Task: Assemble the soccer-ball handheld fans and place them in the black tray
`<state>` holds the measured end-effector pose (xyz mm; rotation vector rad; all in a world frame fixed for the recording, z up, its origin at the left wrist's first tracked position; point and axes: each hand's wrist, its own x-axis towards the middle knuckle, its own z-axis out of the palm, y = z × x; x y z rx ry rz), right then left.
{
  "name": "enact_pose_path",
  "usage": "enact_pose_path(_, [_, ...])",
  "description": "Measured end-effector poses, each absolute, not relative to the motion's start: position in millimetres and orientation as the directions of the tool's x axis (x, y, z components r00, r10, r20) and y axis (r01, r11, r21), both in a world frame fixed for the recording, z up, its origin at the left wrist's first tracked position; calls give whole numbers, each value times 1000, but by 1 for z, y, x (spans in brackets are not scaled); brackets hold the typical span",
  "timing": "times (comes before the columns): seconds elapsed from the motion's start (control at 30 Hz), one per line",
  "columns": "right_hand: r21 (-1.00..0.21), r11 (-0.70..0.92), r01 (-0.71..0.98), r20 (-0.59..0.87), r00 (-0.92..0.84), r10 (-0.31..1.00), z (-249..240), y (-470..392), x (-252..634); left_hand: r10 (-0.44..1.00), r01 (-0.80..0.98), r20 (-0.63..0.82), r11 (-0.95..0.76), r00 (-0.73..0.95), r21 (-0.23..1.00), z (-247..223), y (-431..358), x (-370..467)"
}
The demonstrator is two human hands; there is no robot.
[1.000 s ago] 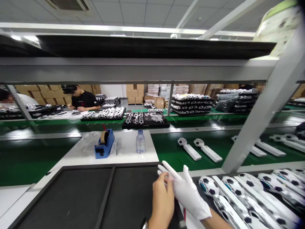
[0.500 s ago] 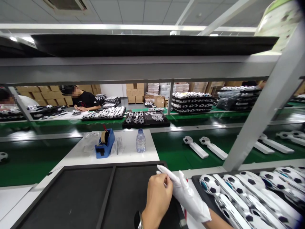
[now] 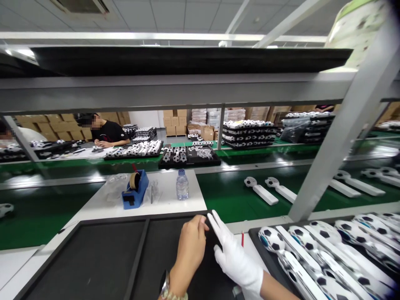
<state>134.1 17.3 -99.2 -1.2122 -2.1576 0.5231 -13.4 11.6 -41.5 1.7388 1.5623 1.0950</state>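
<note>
My left hand (image 3: 191,241), bare and with a watch at the wrist, is held above the right part of a black tray (image 3: 142,246). Its fingers are curled together, and I see nothing in them. Just beside it is my right hand (image 3: 233,254) in a white glove (image 3: 239,262). The gloved fingers are stretched out and hold nothing, with their tips close to the left fingertips. To the right of the gloved hand, a second black tray (image 3: 254,239) holds several white pieces with a football pattern (image 3: 271,239).
A blue tape dispenser (image 3: 135,189) and a water bottle (image 3: 182,185) stand on the white table (image 3: 165,202). Football-patterned pieces with long white handles (image 3: 265,194) lie on the green conveyor belt (image 3: 225,196). A slanted grey post (image 3: 331,137) rises at right. Another person (image 3: 109,131) sits across.
My left hand has let go of the glove's fingers and moved a little left. The gloved right hand has turned, its fingers straighter. The view has shifted slightly.
</note>
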Motion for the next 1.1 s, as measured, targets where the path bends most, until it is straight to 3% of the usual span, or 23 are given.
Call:
enact_pose_path(0.13, [-346,558,755,451,-388,804,-109,16,131,982,538,178,-185,66,822,-40,6,-7])
enact_pose_path(0.37, [-170,525,834,525,-375,765,-101,17,129,980,646,197,-162,18,746,-46,3,4])
enact_pose_path(0.57, [-164,478,863,510,-341,790,-92,17,129,969,678,203,-245,143,693,-46,3,-1])
enact_pose_path(0.83, [-239,461,855,420,-337,843,-90,16,126,957,538,188,-280,221,795,-44,8,-6])
enact_pose_path(0.93, [-370,494,787,445,-316,838,-95,19,129,970,451,168,-230,173,862,-45,9,-3])
enact_pose_path(1.03, [-706,426,566,342,-254,905,-91,18,131,979,353,150,-189,135,916,-43,8,-3])
enact_pose_path(1.1, [-929,242,279,173,-250,953,-84,18,130,983,337,146,-176,113,925,-40,8,-5])
